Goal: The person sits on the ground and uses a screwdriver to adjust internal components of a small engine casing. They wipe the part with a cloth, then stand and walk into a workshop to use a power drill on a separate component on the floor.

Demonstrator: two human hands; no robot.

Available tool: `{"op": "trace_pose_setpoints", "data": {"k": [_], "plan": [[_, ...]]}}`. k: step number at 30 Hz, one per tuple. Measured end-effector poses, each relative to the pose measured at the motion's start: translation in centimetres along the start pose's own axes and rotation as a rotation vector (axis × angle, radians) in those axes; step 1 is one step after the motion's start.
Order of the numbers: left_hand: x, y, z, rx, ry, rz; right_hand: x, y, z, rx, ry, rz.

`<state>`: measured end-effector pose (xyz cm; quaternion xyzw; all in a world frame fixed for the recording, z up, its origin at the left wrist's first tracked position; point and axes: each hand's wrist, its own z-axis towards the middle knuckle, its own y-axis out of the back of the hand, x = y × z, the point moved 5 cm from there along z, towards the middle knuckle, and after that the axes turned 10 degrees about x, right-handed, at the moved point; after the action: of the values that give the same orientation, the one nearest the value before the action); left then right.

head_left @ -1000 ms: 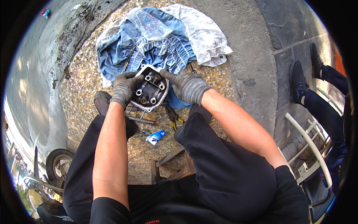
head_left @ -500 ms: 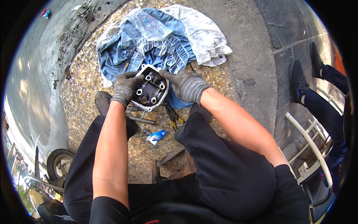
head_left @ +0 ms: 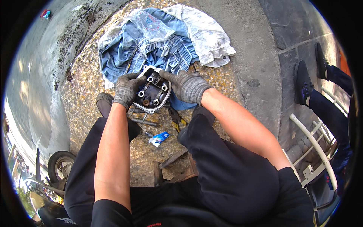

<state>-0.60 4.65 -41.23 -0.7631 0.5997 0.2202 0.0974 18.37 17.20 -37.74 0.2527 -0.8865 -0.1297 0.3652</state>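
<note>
My left hand (head_left: pixel 126 89), in a grey knit glove, is closed on the left side of a metal engine cylinder head (head_left: pixel 153 90), whose open cavity with bolt bosses and a spring faces up. My right hand (head_left: pixel 187 86), gloved alike, grips its upper right edge with the thumb. A T-handled tool (head_left: pixel 145 122) and pliers with yellow-and-black handles (head_left: pixel 177 120) lie just below it on the pebbled ground. Nearer me is a blue-and-white tube (head_left: pixel 159 139). Beyond my hands lie crumpled blue denim (head_left: pixel 155 49) and white cloth (head_left: pixel 208 38), with more blue cloth under the part.
At right are another person's dark shoes (head_left: pixel 301 81) and trousered legs, beside a pale metal tube frame (head_left: pixel 317 145). A vehicle wheel (head_left: pixel 59 166) stands at lower left. My knees flank a low stool frame (head_left: pixel 170 162). A small red-and-blue object (head_left: pixel 46 14) lies far left.
My right hand has shifted very slightly to the left along the part. Otherwise the scene looks the same.
</note>
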Motion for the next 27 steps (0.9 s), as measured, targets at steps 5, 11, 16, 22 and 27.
{"op": "trace_pose_setpoints", "data": {"k": [5,11,16,22,27], "plan": [[0.1,0.1,0.2,-0.013,-0.010,0.005,-0.2,-0.2,0.1,0.061,-0.043,-0.030],[-0.1,0.1,0.0,-0.006,-0.007,0.008,0.0,0.5,-0.1,-0.011,0.019,-0.009],[-0.2,0.0,-0.3,0.001,0.023,0.010,0.4,0.7,0.8,0.029,-0.023,0.001],[0.0,0.2,0.1,-0.014,-0.010,0.022,0.5,1.0,1.3,-0.015,0.050,0.015],[0.2,0.0,0.2,-0.007,-0.006,-0.008,0.4,0.8,1.5,0.017,0.033,-0.009]]}}
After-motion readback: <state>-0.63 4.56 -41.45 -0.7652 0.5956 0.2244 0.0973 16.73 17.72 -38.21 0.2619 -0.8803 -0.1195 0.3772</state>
